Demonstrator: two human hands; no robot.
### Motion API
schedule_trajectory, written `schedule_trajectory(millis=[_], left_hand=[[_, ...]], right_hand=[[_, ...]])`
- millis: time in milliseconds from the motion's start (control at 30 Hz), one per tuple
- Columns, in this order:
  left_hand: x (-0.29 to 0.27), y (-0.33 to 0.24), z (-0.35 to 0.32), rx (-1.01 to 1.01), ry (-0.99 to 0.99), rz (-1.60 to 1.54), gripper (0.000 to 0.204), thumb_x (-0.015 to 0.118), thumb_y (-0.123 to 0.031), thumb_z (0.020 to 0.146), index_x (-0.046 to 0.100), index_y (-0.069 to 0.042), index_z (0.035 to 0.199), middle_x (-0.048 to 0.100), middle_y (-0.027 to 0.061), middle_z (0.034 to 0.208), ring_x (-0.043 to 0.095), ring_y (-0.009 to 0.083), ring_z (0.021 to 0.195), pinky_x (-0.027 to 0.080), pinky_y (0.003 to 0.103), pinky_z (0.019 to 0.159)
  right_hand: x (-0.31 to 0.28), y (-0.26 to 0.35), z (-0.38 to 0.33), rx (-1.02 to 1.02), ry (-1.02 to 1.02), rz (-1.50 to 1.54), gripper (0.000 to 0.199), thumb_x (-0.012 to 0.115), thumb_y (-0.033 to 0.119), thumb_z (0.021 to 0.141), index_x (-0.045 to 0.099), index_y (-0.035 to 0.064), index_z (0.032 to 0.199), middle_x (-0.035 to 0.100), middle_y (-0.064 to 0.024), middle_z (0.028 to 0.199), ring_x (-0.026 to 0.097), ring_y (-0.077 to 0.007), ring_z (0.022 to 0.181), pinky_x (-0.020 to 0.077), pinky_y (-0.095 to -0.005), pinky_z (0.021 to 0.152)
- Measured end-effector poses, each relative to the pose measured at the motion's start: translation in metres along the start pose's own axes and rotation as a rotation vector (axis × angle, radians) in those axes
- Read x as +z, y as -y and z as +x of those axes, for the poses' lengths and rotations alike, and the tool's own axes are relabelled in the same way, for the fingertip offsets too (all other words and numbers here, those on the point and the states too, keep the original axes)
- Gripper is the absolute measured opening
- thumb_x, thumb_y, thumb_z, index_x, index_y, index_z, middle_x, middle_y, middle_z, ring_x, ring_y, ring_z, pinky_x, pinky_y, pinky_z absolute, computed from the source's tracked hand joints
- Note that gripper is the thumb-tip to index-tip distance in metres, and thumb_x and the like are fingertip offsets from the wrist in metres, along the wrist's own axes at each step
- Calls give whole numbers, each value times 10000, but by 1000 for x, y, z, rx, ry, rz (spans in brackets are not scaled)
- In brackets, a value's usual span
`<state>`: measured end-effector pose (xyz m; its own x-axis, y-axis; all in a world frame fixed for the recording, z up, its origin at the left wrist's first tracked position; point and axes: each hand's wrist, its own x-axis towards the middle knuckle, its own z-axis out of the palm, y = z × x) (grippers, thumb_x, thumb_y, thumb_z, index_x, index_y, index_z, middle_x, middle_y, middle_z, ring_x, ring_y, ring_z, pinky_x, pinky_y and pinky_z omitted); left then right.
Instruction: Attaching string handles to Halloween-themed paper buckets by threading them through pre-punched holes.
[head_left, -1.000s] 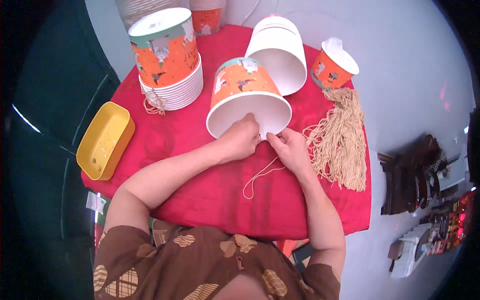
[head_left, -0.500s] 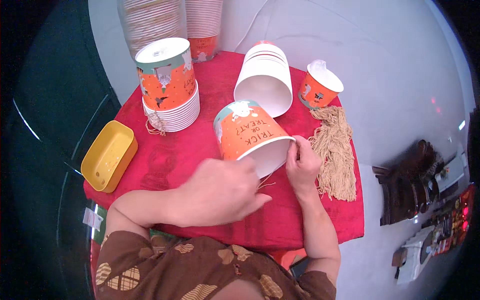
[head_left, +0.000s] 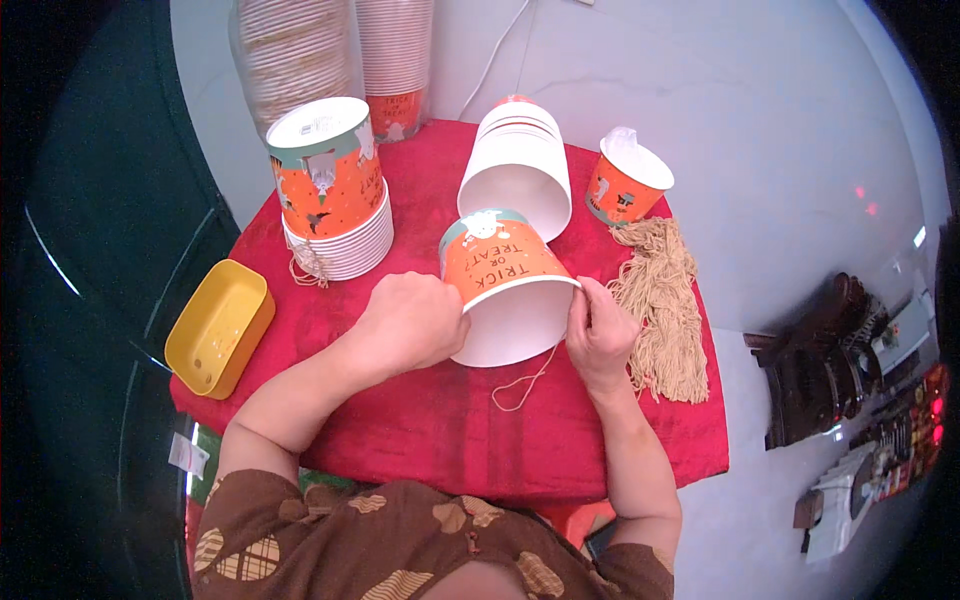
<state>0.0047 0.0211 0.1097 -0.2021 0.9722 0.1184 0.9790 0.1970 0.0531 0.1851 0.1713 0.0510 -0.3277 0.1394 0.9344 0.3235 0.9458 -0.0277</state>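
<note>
An orange paper bucket (head_left: 505, 262) with a white ghost and a green base lies tilted between my hands, its white mouth toward me. My left hand (head_left: 412, 315) is closed at the left side of its rim; whether a string end is in those fingers is hidden. My right hand (head_left: 603, 335) pinches the right side of the rim between thumb and fingers. A thin tan string (head_left: 522, 388) hangs by the rim near my right hand and curls onto the red cloth. Just beyond lies a nested stack of white-lined buckets (head_left: 515, 165).
A red-covered table (head_left: 420, 430) holds a yellow tub (head_left: 220, 335) at left and a bucket stack (head_left: 325, 190) behind it. Tan strings (head_left: 660, 310) lie at right below a small orange bucket (head_left: 628, 185) with white paper inside. Bagged bucket stacks (head_left: 295, 60) stand at the back.
My left hand has moved up and left from in front of the bucket to its rim's left side. The bucket's mouth has turned more toward me, and the hanging string shows more.
</note>
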Motion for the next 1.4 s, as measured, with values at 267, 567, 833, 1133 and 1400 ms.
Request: schedule_trajectory(millis=[267, 567, 833, 1133, 1400], left_hand=[[-27, 14, -2, -162, -247, -118, 291, 519, -146, 822, 656, 53, 660, 612, 263, 644, 650, 405, 648, 526, 492, 624], [-28, 35, 8, -198, -587, -839, 425, 444, -235, 966, 616, 97, 765, 602, 205, 601, 625, 324, 559, 481, 437, 563], [-25, 21, 12, -182, -515, -1377, 366, 415, -282, 1010, 583, 37, 949, 607, 67, 647, 545, 112, 498, 407, 230, 427], [-3, -8, 23, -227, -536, -1955, 286, 447, -267, 997, 560, -12, 1065, 654, 123, 852, 608, 133, 624, 427, 224, 428], [14, -8, 14, -40, -170, -2041, 351, 433, -325, 1001, 564, 0, 1009, 628, 108, 716, 546, 161, 458, 452, 263, 426]], right_hand=[[-9, 21, 1, 218, -27, 247, 303, 624, -70, 826, 609, -24, 1126, 543, -51, 601, 506, -141, 475, 408, -293, 468], [-2, 29, -3, 95, 88, 271, 151, 643, -41, 809, 657, -15, 957, 656, -142, 781, 646, -258, 615, 503, -324, 539], [11, 35, -12, 182, 271, 273, 93, 684, 25, 783, 667, 31, 874, 560, -102, 727, 605, -252, 591, 503, -351, 505], [21, 38, -30, 190, 400, 366, 87, 664, 49, 818, 681, 29, 900, 639, -119, 724, 631, -275, 582, 511, -359, 528], [21, 31, -23, 984, 371, 897, 182, 506, 32, 949, 630, -55, 1050, 688, -97, 857, 626, -137, 636, 520, -267, 601]])
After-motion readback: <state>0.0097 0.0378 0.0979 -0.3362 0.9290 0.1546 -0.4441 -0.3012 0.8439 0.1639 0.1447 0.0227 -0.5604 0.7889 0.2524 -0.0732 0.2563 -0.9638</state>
